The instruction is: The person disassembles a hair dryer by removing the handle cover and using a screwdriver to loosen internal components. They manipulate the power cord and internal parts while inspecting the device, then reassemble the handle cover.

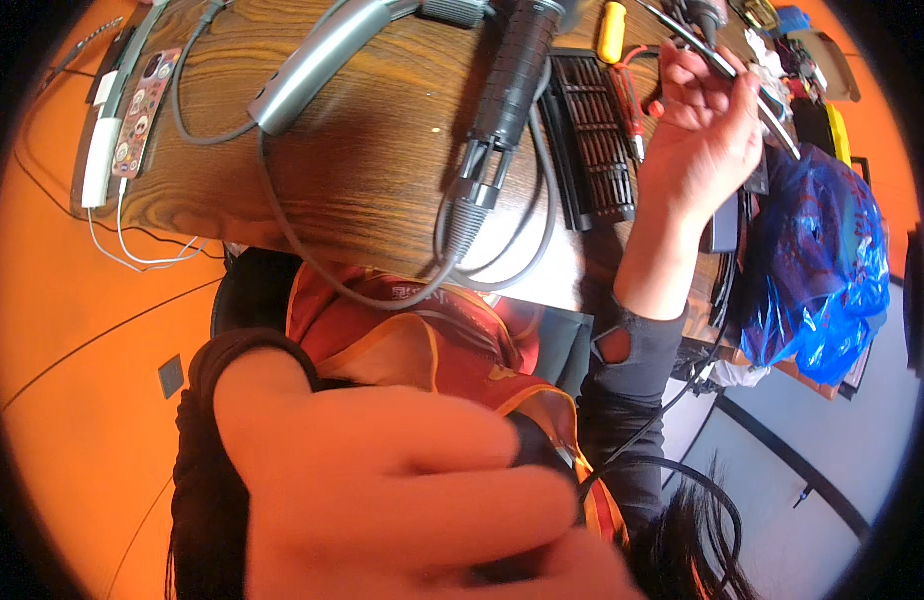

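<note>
The right hand [704, 130] is raised over the table [372, 170], its grip closed on thin metal tweezers [742, 85], ready for fine work. The left hand [402, 500], blurred near the camera, clasps a black cable [672, 470].

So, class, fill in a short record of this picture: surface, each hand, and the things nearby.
surface: wooden table
right hand: raised over the table, holding thin metal tweezers
left hand: close to the camera, blurred, closed on a small black object
nearby: black bit tray, blue plastic bag, grey cable
</note>
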`<state>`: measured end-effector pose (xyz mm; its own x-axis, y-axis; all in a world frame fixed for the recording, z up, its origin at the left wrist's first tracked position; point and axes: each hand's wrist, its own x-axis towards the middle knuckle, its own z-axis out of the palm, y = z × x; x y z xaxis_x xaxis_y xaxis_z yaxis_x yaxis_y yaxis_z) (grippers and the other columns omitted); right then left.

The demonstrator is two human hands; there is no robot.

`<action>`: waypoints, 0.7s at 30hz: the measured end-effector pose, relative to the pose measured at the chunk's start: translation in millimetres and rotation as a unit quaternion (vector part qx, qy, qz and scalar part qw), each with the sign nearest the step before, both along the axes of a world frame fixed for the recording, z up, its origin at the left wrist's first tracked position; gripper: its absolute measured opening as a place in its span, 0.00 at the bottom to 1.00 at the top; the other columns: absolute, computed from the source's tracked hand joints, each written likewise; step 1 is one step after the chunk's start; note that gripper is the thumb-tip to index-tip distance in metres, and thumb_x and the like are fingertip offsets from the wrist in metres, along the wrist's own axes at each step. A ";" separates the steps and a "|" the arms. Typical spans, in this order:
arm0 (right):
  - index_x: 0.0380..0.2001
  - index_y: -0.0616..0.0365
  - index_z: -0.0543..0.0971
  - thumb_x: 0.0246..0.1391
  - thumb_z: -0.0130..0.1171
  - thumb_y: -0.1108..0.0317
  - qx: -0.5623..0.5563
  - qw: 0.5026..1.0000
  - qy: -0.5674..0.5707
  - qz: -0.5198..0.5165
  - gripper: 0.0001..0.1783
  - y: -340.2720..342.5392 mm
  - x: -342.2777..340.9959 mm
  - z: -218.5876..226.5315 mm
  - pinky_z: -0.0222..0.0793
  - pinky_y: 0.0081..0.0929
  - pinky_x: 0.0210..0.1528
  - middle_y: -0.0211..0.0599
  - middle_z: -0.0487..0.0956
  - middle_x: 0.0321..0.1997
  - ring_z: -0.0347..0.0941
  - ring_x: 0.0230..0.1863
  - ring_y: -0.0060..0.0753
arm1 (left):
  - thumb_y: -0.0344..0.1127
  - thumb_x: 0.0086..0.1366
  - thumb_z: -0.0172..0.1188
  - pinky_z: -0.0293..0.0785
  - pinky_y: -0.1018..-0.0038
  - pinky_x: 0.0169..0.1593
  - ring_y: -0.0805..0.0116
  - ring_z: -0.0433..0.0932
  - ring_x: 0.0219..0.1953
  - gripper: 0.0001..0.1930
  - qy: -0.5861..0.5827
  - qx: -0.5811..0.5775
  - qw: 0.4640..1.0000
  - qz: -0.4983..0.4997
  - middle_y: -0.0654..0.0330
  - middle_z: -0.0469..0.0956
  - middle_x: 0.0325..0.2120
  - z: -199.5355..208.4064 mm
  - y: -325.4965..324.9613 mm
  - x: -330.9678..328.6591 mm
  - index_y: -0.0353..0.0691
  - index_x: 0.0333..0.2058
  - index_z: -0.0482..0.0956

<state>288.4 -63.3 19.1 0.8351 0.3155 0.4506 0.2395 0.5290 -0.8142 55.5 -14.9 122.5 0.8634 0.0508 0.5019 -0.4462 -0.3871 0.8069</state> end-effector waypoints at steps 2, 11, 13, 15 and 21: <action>0.37 0.72 0.66 0.58 0.39 0.61 0.011 0.999 0.029 -0.022 0.19 0.0 2.8 -0.5 0.68 0.39 0.46 0.49 0.74 0.26 0.71 0.29 0.37 | 0.33 0.33 0.55 0.54 0.77 0.18 0.68 0.63 0.15 0.06 -0.011 -0.001 1.000 -0.014 0.59 0.69 0.13 0.8 -3.5 0.6 0.40 0.15 0.71; 0.36 0.71 0.67 0.58 0.39 0.62 0.029 0.999 0.044 -0.013 0.18 -1.3 2.2 0.8 0.67 0.41 0.47 0.47 0.75 0.27 0.71 0.30 0.36 | 0.33 0.34 0.55 0.55 0.77 0.19 0.68 0.63 0.15 0.06 -0.030 0.002 0.999 -0.025 0.59 0.69 0.13 -4.2 -16.4 17.6 0.40 0.15 0.71; 0.36 0.71 0.67 0.58 0.40 0.62 0.038 0.998 0.056 0.002 0.18 -2.0 2.6 1.1 0.67 0.40 0.47 0.48 0.74 0.26 0.71 0.30 0.35 | 0.33 0.34 0.54 0.55 0.77 0.19 0.68 0.63 0.15 0.06 -0.031 0.000 0.999 -0.031 0.59 0.69 0.13 -3.9 -12.5 17.8 0.40 0.15 0.71; 0.36 0.72 0.67 0.58 0.40 0.62 0.035 0.998 0.047 -0.006 0.18 -2.3 2.9 1.0 0.66 0.41 0.48 0.48 0.74 0.26 0.70 0.29 0.35 | 0.33 0.34 0.54 0.55 0.77 0.19 0.68 0.63 0.15 0.06 -0.027 -0.002 0.999 -0.035 0.59 0.69 0.13 -5.0 -7.4 16.7 0.40 0.15 0.71; 0.36 0.71 0.67 0.58 0.38 0.62 0.034 0.999 0.040 -0.006 0.18 -2.6 2.4 1.2 0.66 0.43 0.48 0.48 0.74 0.27 0.69 0.29 0.36 | 0.33 0.35 0.54 0.56 0.77 0.19 0.67 0.63 0.15 0.06 -0.026 -0.003 0.999 -0.028 0.59 0.69 0.14 -6.1 -14.7 21.4 0.40 0.16 0.71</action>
